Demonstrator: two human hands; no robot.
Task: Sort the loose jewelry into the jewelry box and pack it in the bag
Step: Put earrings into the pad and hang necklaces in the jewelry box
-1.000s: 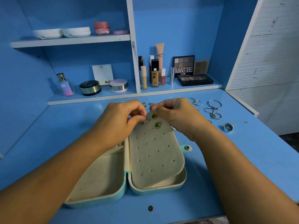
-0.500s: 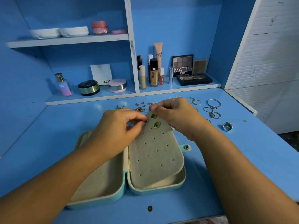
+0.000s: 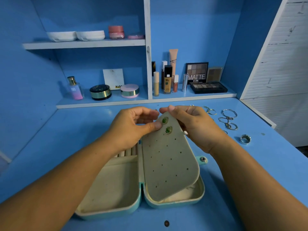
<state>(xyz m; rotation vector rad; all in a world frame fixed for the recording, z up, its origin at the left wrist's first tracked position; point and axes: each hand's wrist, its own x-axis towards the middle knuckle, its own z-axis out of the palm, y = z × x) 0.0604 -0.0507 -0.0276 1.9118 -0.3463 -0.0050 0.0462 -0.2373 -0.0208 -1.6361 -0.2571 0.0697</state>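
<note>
A mint jewelry box [image 3: 108, 189] lies open on the blue desk. Its beige perforated earring flap [image 3: 168, 164] is lifted off the right half and tilted up. Two green stud earrings [image 3: 165, 120] sit in holes near the flap's top. My left hand [image 3: 130, 127] pinches the flap's upper left edge, thumb on the front beside the studs, fingers behind. My right hand [image 3: 196, 125] grips the flap's top right, fingers curled behind it. Loose bangles [image 3: 229, 113], hoop earrings [image 3: 210, 111] and a wide silver ring [image 3: 245, 139] lie to the right.
Ring rolls [image 3: 128, 152] show in the box's left half. The snap tab [image 3: 203, 159] sticks out on the right. A chain bracelet [image 3: 227, 122] lies by the bangles. Cosmetics fill the low shelf [image 3: 183, 97] behind. A small dark spot [image 3: 166, 223] marks the desk's near edge.
The flap has been raised higher and tilted toward me. My left hand moved up to its edge, and the small earring it pinched no longer shows.
</note>
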